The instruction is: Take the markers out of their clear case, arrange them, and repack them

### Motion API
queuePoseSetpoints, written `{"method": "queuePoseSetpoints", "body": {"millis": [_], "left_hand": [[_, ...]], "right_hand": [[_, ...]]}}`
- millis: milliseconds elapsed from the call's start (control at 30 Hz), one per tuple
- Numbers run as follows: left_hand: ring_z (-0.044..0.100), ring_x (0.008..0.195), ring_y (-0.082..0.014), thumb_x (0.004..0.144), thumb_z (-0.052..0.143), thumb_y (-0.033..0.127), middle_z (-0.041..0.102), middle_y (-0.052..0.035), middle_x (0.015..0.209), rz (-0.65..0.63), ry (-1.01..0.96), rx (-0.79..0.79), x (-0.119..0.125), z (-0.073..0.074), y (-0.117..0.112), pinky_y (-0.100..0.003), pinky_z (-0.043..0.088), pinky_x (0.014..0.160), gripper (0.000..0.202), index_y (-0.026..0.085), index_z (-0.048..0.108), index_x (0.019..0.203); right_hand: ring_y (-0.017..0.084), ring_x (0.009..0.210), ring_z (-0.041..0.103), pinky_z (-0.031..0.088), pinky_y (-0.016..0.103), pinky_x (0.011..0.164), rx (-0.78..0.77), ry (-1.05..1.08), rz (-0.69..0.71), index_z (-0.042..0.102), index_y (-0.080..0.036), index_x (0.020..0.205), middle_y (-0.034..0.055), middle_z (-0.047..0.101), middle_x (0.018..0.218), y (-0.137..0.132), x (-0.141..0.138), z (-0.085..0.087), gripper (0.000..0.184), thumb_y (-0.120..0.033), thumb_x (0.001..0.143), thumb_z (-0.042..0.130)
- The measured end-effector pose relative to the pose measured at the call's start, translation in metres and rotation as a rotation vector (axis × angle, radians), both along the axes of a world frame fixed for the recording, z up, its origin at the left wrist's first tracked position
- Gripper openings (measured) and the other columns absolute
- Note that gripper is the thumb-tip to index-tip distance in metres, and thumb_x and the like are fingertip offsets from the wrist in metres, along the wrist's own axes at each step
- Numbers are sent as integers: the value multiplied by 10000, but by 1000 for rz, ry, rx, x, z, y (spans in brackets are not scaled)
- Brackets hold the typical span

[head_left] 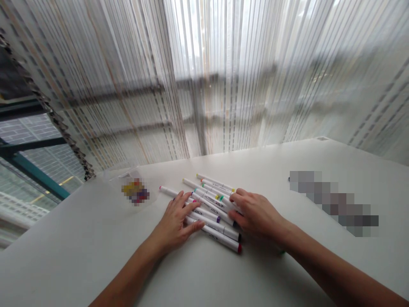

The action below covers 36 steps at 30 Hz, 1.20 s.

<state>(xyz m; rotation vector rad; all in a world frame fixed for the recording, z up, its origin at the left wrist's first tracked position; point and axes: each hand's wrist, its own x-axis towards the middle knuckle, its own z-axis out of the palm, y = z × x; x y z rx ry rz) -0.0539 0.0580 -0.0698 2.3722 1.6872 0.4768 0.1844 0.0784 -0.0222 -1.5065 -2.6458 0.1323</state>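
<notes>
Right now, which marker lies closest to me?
The red-capped marker, red end pointing right: it lies at the front, with the other markers all behind it.

White markers [211, 209] with coloured caps lie on a white table [96, 247]; striped sheer curtain [204, 76].

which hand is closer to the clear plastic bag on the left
Left. The left hand lies on the markers just right of the clear plastic bag; the right hand sits beyond it, at the pile's other side.
</notes>
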Motion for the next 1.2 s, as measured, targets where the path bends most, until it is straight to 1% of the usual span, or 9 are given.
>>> {"method": "queuePoseSetpoints", "body": {"millis": [133,233,367,500,667,900,1033,1133,1200], "left_hand": [[226,1359,-343,815,527,508,400,-123,1406,-37,-22,-18,-3,4,2,-545,220,1094,393,211,635,1048],[277,1343,-319,820,535,455,455,-111,1365,-73,-61,-6,-5,7,2,-512,262,1092,292,199,637,917],[300,1338,-297,818,541,441,429,-130,1385,-84,-119,2,-5,8,1,-494,271,1097,390,188,577,1113],[273,1352,-306,810,543,475,390,-159,1410,-13,-104,30,-6,4,2,-511,238,1107,554,153,489,1257],[260,1350,-345,801,528,532,395,-168,1406,91,-49,56,-9,-1,4,-562,236,1085,591,153,507,1255],[397,1282,-277,826,514,468,462,-142,1359,-17,-115,54,-7,11,0,-471,301,1090,510,157,529,1230],[365,1308,-271,833,508,447,439,-133,1380,13,-130,91,-7,12,0,-466,287,1100,473,165,541,1212],[328,1329,-292,812,530,477,413,-158,1396,55,-114,71,-9,7,2,-491,282,1096,537,141,528,1231],[331,1326,-298,800,545,488,424,-160,1389,41,-120,56,-8,5,2,-493,285,1094,560,140,526,1238]], "right_hand": [[221,814,581,385,285,663,-14,13,7,598,-153,937,86,583,973,0,2,-1,175,-300,859,543],[220,806,583,384,284,659,-12,14,1,601,-156,926,83,586,967,1,2,-2,173,-302,858,537],[212,805,580,382,280,663,-18,28,1,603,-161,905,75,591,949,0,0,-1,153,-285,860,525],[204,790,577,378,277,661,-25,35,1,607,-165,863,67,597,919,0,1,1,138,-272,858,521],[193,756,572,372,271,635,-4,49,19,602,-170,832,58,600,893,1,2,-1,135,-280,858,528],[197,756,572,374,278,638,-3,44,14,604,-175,827,50,605,868,2,1,-2,146,-294,864,527],[202,770,575,381,281,648,10,63,16,609,-172,849,52,607,868,3,3,-3,148,-293,864,526],[204,778,578,386,281,656,3,68,9,613,-170,861,55,607,872,3,3,-3,151,-290,867,522],[202,776,579,386,279,656,-2,66,8,615,-171,865,56,609,876,3,3,-3,153,-291,868,520]]}}
